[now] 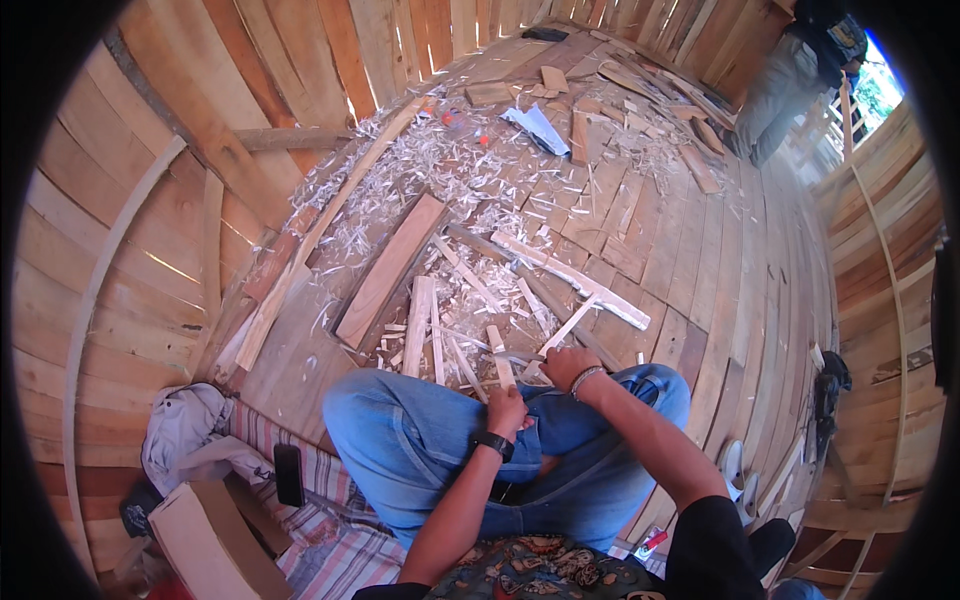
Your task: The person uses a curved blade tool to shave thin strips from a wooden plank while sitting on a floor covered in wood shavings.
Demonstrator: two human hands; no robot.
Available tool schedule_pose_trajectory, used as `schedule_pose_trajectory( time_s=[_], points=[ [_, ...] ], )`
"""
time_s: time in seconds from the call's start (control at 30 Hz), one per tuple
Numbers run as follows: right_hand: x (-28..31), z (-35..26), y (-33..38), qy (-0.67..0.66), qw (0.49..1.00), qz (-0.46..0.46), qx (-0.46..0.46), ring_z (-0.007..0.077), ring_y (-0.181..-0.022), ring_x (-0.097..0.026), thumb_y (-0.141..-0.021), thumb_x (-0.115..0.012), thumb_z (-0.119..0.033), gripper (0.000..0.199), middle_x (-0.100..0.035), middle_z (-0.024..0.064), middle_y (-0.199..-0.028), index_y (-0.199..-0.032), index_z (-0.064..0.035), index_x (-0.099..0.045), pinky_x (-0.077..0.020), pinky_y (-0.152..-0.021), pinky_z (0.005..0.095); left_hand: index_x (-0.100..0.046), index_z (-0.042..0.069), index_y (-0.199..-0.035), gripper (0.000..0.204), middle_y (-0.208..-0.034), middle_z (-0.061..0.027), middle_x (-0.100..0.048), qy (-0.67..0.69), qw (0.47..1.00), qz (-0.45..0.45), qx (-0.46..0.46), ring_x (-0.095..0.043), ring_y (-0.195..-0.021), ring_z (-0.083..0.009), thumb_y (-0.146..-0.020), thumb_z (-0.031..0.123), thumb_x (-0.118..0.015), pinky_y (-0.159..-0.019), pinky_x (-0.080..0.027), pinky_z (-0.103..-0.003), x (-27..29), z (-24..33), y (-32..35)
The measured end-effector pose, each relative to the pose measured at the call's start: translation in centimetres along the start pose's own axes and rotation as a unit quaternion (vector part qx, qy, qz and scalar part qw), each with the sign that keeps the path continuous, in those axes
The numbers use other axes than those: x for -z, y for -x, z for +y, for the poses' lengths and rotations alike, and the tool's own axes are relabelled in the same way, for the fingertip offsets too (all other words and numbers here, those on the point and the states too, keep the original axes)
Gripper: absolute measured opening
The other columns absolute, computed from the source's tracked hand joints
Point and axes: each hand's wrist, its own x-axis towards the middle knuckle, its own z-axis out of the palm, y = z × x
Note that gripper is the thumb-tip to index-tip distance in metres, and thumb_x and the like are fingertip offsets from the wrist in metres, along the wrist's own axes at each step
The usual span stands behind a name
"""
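Note:
My left hand (508, 410), with a dark watch at its wrist, is closed around the lower end of a short, pale wood strip (497, 345) that points away from me. Closed in a fist, my right hand (568, 368) grips a knife (522, 355); its handle is hidden by the fingers. The thin blade reaches left and meets the strip's side. Both hands are over my crossed legs in blue jeans. Just beyond them lie several loose wood strips (419, 325) among shavings. A thin pale stick (569, 323) leans above my right hand.
Farther left lies a reddish plank (392, 268); a long pale batten (565, 277) lies ahead. Shavings (380, 190) cover the far floor. Beside my left are a phone (289, 474) and a cardboard box (215, 540). Another person (795, 85) stands at far right; shoes (735, 465) sit nearer.

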Motion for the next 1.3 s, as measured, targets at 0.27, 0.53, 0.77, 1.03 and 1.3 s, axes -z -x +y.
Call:
schedule_pose_trajectory(
  time_s=[0.27, 0.53, 0.77, 1.03, 1.3],
  points=[
    [0.2, 1.3, 1.3, 0.011, 0.999, -0.025, 0.019, 0.0317, -0.084, -0.067, -0.090, -0.049, -0.035, 0.036, -0.068, 0.0165, -0.087, -0.091, -0.0034, -0.066, -0.0523, -0.075, 0.0430, -0.049, 0.000, -0.082, 0.026, -0.055, -0.0072, -0.049, -0.040, 0.998, -0.040, 0.001, -0.049, -0.036, -0.0181, -0.095, 0.022, -0.041, -0.031, -0.038, -0.030, 0.1, -0.7, -0.1],
    [-1.2, -0.7, 2.1, -0.023, 0.995, 0.042, -0.084, 0.0293, -0.080, -0.068, -0.088, -0.054, -0.034, 0.031, -0.068, 0.0155, -0.084, -0.087, -0.0049, -0.065, -0.0535, -0.071, 0.0403, -0.049, 0.000, -0.080, 0.030, -0.054, -0.0073, -0.049, -0.071, 0.997, -0.041, 0.006, -0.050, -0.035, -0.0183, -0.096, 0.023, -0.041, -0.031, -0.038, -0.030, -0.1, -0.4, 0.1],
    [-1.8, -0.5, 1.7, -0.037, 0.994, 0.036, -0.101, 0.0301, -0.081, -0.067, -0.088, -0.050, -0.029, 0.028, -0.068, 0.0153, -0.085, -0.088, -0.0053, -0.065, -0.0535, -0.071, 0.0405, -0.049, 0.000, -0.080, 0.030, -0.053, -0.0068, -0.048, -0.076, 0.996, -0.046, 0.013, -0.049, -0.035, -0.0183, -0.097, 0.024, -0.040, -0.032, -0.038, -0.030, -0.2, -0.5, 0.0],
    [-1.8, 3.5, -0.4, -0.029, 1.000, 0.012, 0.001, 0.0347, -0.081, -0.066, -0.091, -0.046, -0.041, 0.041, -0.067, 0.0184, -0.084, -0.092, -0.0031, -0.061, -0.0516, -0.072, 0.0443, -0.048, 0.004, -0.079, 0.028, -0.052, -0.0044, -0.046, -0.034, 0.997, -0.064, 0.014, -0.046, -0.035, -0.0167, -0.096, 0.024, -0.040, -0.032, -0.037, -0.030, 0.2, -0.7, -0.5],
    [-2.3, 4.8, -1.5, -0.013, 1.000, 0.009, 0.021, 0.0361, -0.080, -0.065, -0.091, -0.043, -0.045, 0.044, -0.066, 0.0199, -0.083, -0.094, -0.0042, -0.060, -0.0507, -0.072, 0.0457, -0.047, 0.005, -0.078, 0.025, -0.052, -0.0034, -0.045, -0.023, 0.997, -0.065, 0.019, -0.043, -0.036, -0.0151, -0.094, 0.023, -0.041, -0.033, -0.034, -0.029, 0.5, 0.1, -0.1]
  ],
)
